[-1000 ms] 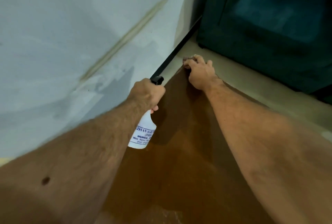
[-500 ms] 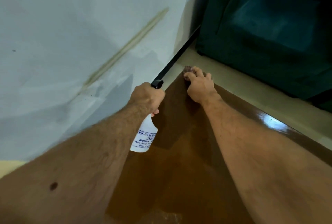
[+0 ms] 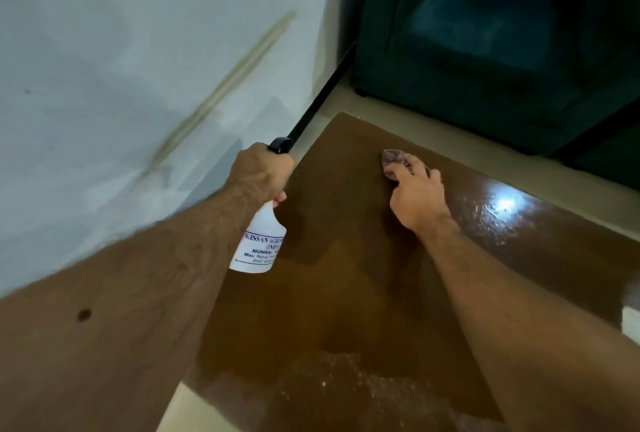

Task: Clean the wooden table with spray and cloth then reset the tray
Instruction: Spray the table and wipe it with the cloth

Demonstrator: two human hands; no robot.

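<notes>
The glossy brown wooden table (image 3: 346,293) fills the lower middle of the head view, wet with droplets at its near edge and right side. My left hand (image 3: 259,172) grips the neck of a white spray bottle (image 3: 261,241) with blue print and a black nozzle, held above the table's left edge. My right hand (image 3: 415,192) presses a small crumpled purplish cloth (image 3: 393,157) onto the far part of the tabletop, fingers curled over it. The tray is not in view.
A pale wall (image 3: 121,85) with a black skirting strip (image 3: 322,95) runs along the left. A dark teal sofa (image 3: 502,50) stands beyond the table's far edge, with beige floor (image 3: 433,123) between them.
My right hand has slid the cloth from the table's far corner toward the right along the far edge. The view has shifted, showing more tabletop. My left hand still holds the bottle.
</notes>
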